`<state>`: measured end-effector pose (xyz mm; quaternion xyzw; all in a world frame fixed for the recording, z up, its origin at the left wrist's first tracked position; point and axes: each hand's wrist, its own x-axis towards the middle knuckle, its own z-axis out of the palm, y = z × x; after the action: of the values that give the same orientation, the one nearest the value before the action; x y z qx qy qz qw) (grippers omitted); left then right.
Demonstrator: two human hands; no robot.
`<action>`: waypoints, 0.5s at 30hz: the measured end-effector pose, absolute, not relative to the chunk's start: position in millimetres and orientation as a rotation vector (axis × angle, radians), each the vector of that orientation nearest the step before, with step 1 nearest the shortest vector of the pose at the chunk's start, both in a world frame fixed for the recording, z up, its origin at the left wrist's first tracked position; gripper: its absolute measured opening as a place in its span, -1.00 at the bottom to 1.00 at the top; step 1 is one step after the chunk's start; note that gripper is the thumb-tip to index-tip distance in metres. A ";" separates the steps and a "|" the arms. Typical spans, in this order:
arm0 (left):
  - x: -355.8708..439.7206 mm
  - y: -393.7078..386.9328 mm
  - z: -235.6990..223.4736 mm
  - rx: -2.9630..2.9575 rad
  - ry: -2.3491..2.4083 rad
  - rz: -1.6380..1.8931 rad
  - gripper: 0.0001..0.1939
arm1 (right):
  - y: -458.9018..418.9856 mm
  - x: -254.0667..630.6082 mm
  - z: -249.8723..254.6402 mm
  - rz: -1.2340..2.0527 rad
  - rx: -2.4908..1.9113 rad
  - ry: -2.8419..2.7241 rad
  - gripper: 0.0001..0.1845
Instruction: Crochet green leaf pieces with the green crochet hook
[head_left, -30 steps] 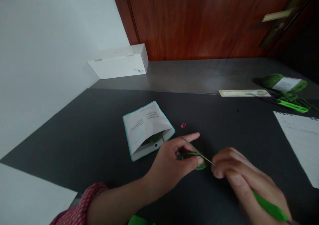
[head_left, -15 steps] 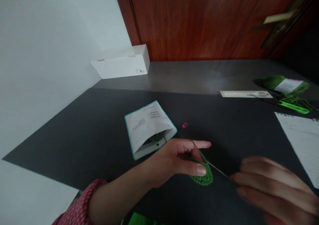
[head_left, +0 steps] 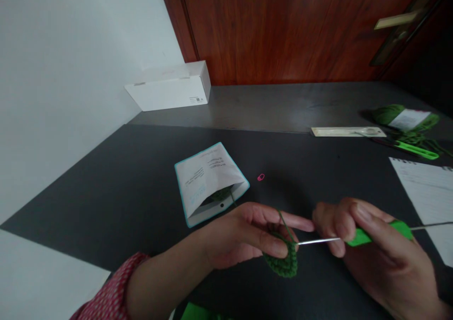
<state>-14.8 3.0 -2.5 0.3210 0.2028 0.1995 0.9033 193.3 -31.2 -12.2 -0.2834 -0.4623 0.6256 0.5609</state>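
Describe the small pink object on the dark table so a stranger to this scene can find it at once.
Start at the dark tabletop and find the white envelope with teal edges. Just right of it, beyond the left hand, lies a small pink stitch marker. Its bright pink loop stands out from the green yarn and white papers.

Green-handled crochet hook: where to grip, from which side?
Probably the green handle, coming from the right and above, as the right hand holds it. It is the widest part of the tool, while the thin metal shaft runs left to the green crochet piece pinched by the left hand, so that side is occupied.
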 end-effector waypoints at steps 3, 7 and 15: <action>-14.9 3.3 -1.4 0.639 0.419 0.420 -0.49 | -30.4 194.7 -11.8 1.450 -0.658 -1.090 -0.62; -12.6 0.5 -1.0 0.675 0.527 0.517 -0.52 | -29.8 191.5 -12.4 1.513 -0.691 -1.032 -0.59; 0.3 -5.9 3.8 1.008 0.984 0.710 -0.49 | -30.3 181.5 -30.2 1.330 -0.825 -1.239 -0.71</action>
<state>0.3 -5.9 3.8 0.4535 0.4424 0.3193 0.7048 181.5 -30.3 -30.2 -0.3475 -0.5216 0.5601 0.5418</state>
